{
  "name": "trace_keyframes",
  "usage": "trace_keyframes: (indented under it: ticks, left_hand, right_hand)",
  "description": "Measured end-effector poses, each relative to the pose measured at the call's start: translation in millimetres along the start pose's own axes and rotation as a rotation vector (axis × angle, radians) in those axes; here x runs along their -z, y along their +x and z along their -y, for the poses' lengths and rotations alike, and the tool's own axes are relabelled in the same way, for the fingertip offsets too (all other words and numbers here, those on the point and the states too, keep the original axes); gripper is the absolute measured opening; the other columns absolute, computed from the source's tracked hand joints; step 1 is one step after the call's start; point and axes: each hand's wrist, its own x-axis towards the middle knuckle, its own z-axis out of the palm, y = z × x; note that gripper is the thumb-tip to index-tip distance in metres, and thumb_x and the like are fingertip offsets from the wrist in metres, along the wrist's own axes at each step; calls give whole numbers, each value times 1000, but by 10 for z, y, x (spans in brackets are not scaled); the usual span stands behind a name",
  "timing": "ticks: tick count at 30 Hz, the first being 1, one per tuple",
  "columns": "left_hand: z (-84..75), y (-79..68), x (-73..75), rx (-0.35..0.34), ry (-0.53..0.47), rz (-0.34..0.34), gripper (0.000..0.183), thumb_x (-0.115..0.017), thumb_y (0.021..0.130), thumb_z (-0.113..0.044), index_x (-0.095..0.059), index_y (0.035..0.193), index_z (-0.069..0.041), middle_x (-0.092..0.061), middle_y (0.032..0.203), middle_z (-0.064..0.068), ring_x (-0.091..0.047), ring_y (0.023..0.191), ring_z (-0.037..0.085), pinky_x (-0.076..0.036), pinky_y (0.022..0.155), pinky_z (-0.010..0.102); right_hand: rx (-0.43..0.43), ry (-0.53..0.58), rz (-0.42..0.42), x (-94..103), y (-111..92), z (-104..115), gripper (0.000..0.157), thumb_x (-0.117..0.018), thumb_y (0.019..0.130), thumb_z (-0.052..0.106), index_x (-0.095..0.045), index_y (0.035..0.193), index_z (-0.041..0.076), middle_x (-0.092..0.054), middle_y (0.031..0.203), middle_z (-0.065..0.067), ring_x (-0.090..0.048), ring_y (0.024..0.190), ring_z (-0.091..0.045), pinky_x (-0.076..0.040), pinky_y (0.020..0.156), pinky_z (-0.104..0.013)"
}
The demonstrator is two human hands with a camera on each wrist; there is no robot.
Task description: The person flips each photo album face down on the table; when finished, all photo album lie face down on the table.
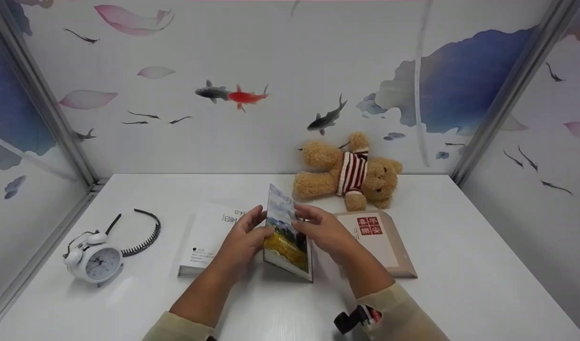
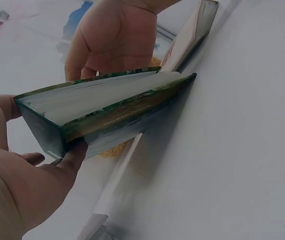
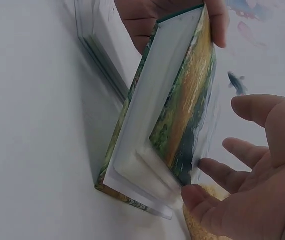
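Observation:
A small hardcover book [image 1: 286, 232] with a painted landscape cover stands upright between the hands, its covers parted at the bottom edge. My left hand [image 1: 247, 234] grips it by the spine side [image 2: 41, 127], thumb on one cover and fingers on the other. On the opposite side, my right hand [image 1: 325, 229] has its fingers spread and fairly straight; in the right wrist view, fingertips [image 3: 195, 192] touch the corner of a cover [image 3: 195, 100]. White pages [image 2: 97, 95] show between the covers.
A white book [image 1: 200, 237] lies left of the hands and a beige book [image 1: 389, 251] right. Behind is a teddy bear [image 1: 353, 173] on its side. Far left are a white alarm clock [image 1: 100, 260] and a black headband [image 1: 152, 237]. Printed wall panels [image 1: 280, 142] enclose the table.

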Motion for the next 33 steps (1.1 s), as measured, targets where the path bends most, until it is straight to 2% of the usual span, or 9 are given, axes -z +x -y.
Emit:
trace_keyframes:
  ticks: [5, 8, 11, 16, 22, 26, 30, 33]
  left_hand:
    - [-12, -18, -24, 4, -40, 32, 84, -69, 100, -26, -26, 170, -8, -34, 175, 15, -40, 160, 31, -35, 132, 51]
    - [-21, -35, -25, 1, -36, 55, 84, -67, 102, -29, -23, 171, -11, -28, 178, 11, -34, 163, 30, -31, 134, 53]
    - [-42, -57, -30, -9, -42, 93, 80, -60, 106, -33, -19, 172, -15, -21, 181, 6, -36, 163, 32, -30, 134, 55]
    - [-84, -88, -67, -83, -75, 160, 75, -55, 107, -27, -17, 172, -17, -20, 180, 3, -45, 158, 32, -40, 129, 51]
    - [-67, -95, -102, -151, 21, 185, 77, -59, 106, -21, -20, 172, -18, -18, 181, 2, -43, 159, 32, -37, 131, 50]
    - [-21, -82, -110, -136, 61, 179, 76, -60, 106, -22, -21, 172, -20, -17, 181, 2, -36, 163, 33, -36, 131, 50]
    - [12, -60, -118, -73, 74, 173, 74, -56, 108, -27, -21, 172, -20, -18, 181, 3, -35, 163, 30, -38, 130, 51]
    - [37, -45, -115, -29, 84, 163, 69, -50, 110, -33, -24, 172, -21, -21, 180, 4, -37, 162, 31, -39, 130, 51]
  right_hand:
    - [43, 77, 58, -16, -65, 80, 61, -70, 105, 32, -49, 162, 26, -49, 167, -10, -49, 153, -35, -41, 126, -58]
    - [77, 91, 91, -38, -115, 132, 66, -70, 105, 34, -44, 165, 26, -47, 169, -9, -47, 155, -35, -42, 126, -57]
    - [124, 105, 100, -54, -156, 184, 68, -70, 105, 35, -42, 166, 28, -46, 170, -7, -47, 156, -33, -43, 125, -57]
    - [207, 174, 84, -66, -222, 260, 71, -71, 105, 30, -38, 167, 26, -42, 171, -8, -51, 154, -34, -49, 121, -56]
    - [232, 248, 65, -69, -238, 283, 76, -72, 104, 23, -32, 169, 27, -39, 172, -11, -54, 150, -37, -57, 112, -53]
    - [236, 213, 52, -63, -209, 248, 76, -74, 103, 23, -36, 168, 26, -39, 172, -9, -54, 150, -36, -58, 112, -50]
    - [238, 152, 46, -28, -159, 186, 71, -74, 102, 22, -41, 165, 23, -39, 171, -7, -54, 150, -35, -55, 115, -48]
    - [238, 148, 40, 21, -136, 166, 68, -74, 101, 17, -45, 163, 23, -43, 169, -6, -50, 152, -34, -50, 120, -50]
